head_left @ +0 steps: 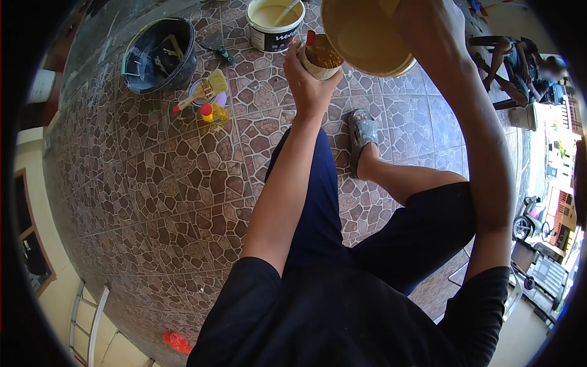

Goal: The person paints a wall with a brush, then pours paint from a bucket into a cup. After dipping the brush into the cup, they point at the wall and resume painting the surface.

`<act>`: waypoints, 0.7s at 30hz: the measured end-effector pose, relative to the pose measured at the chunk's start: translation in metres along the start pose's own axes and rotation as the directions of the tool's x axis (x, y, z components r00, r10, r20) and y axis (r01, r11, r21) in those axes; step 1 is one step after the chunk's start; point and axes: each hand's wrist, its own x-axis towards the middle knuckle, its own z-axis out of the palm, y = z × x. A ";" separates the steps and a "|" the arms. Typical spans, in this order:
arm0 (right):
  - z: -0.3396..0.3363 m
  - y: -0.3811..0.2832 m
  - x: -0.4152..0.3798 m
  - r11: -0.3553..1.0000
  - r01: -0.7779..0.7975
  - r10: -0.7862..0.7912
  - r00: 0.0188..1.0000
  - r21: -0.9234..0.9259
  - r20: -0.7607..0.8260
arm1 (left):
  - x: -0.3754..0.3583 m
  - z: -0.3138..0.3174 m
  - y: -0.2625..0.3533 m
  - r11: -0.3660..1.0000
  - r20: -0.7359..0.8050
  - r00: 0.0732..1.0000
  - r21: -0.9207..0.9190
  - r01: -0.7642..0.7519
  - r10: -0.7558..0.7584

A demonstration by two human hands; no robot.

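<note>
My left hand (pixel 312 82) is wrapped round a small pale cup (pixel 319 68) with a brown-orange inside and a red-tipped handle sticking up from it. Close to its right, my right hand (pixel 431 27) grips the rim of a large bucket (pixel 373 37), tilted so that its cream-coloured inside shows. Just beyond the cup stands a white and black paint tub (pixel 264 40) with cream paint and a stick in it. Whether anything flows between bucket and cup cannot be made out.
A black basin (pixel 137 70) stands at the upper left, near a brush (pixel 205 89), a yellow bottle (pixel 216 114) and a green-handled tool (pixel 225 56). A red plastic scrap (pixel 177 342) lies lower left. Another person (pixel 520 67) sits at the right, above a parked scooter (pixel 531 221).
</note>
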 end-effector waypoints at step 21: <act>0.011 0.003 -0.003 0.999 0.040 -0.039 0.999 -0.030 0.012 | -0.005 0.009 -0.011 0.996 0.021 0.999 -0.079 0.031 -0.029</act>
